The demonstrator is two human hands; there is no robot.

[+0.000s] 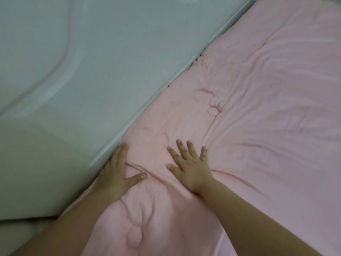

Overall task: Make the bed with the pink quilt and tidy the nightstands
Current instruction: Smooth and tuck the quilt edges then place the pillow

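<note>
Just two hands (flat) on one pink quilt.

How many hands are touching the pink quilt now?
2. The left hand presses the pink quilt at its edge beside the headboard; the right hand lies flat further in.

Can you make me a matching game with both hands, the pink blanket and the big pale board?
Things:
1. left hand
2. right hand
3. pink quilt
4. pale headboard

States:
A. spread over the bed, wrinkled
B. flat with fingers fanned out, away from the edge
C. upright panel along the quilt's edge
D. pressing the quilt right beside the board, thumb stuck out

Pairs: 1-D, 2-B, 3-A, 4-C
</note>
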